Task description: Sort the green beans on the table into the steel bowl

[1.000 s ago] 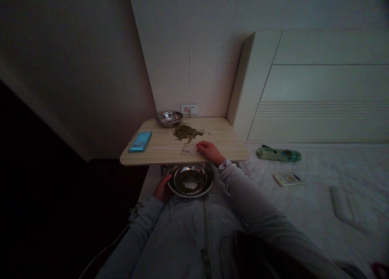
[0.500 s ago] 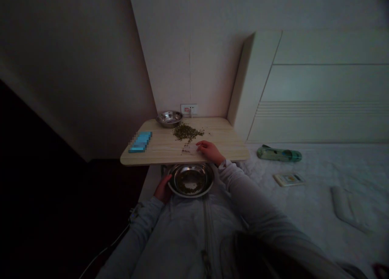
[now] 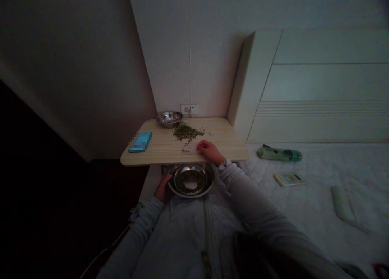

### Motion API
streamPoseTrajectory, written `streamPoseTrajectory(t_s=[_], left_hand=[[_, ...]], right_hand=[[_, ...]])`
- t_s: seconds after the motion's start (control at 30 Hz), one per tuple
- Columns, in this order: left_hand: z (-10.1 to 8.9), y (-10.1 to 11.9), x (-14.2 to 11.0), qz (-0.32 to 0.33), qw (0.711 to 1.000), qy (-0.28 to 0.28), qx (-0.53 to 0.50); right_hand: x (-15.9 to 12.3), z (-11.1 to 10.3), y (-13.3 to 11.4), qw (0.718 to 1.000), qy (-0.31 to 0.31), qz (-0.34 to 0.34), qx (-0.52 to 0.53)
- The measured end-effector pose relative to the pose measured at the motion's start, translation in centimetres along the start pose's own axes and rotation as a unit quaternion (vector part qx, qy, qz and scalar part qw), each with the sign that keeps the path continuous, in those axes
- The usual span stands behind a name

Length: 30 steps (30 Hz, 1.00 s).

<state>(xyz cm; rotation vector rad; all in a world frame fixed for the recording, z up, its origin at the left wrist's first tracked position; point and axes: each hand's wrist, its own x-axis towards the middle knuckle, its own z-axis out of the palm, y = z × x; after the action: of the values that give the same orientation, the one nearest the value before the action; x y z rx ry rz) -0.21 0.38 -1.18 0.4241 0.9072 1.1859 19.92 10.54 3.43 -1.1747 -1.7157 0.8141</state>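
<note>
Because they look light, hard and apt to roll, the small green bean-like grains (image 3: pixel 184 131) on the pale wood-grain tabletop (image 3: pixel 231 144) suit a fingertip pinch. The left hand (image 3: pixel 163 189) holds the round, shiny steel bowl (image 3: pixel 209 177) by its left rim. The right hand (image 3: pixel 210 151) shows fingers curled narrowly; whether fully closed or gripping, I cannot tell.

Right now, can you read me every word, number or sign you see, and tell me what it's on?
No text here is clear enough to read.
Wall socket: a red mark, too small to read.
Blue rectangle on the table: pixelated, unreadable.
White phone-like thing on the bed: coloured marks, too blurred.
Green bottle: dark patches, no readable letters.
Steel bowl at the left hand: no writing shows.
</note>
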Motion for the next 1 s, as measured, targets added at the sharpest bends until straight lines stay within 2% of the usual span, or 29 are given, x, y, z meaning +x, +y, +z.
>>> streamPoseTrajectory(t_s=[0.2, 0.37, 0.57, 1.0], left_hand=[[0.26, 0.13, -0.30, 0.003, 1.000, 0.004, -0.002], [0.29, 0.09, -0.26, 0.003, 1.000, -0.007, -0.005], [0.18, 0.03, -0.19, 0.002, 1.000, 0.005, -0.007], [0.01, 0.06, -0.07, -0.002, 1.000, -0.006, -0.017]], right_hand=[[-0.17, -0.11, -0.56, 0.999, -0.002, 0.003, -0.050], [-0.26, -0.14, -0.74, 0.998, -0.013, 0.001, -0.057], [-0.24, -0.20, -0.72, 0.997, -0.027, -0.006, -0.067], [-0.23, -0.19, -0.67, 0.998, -0.027, -0.005, -0.053]])
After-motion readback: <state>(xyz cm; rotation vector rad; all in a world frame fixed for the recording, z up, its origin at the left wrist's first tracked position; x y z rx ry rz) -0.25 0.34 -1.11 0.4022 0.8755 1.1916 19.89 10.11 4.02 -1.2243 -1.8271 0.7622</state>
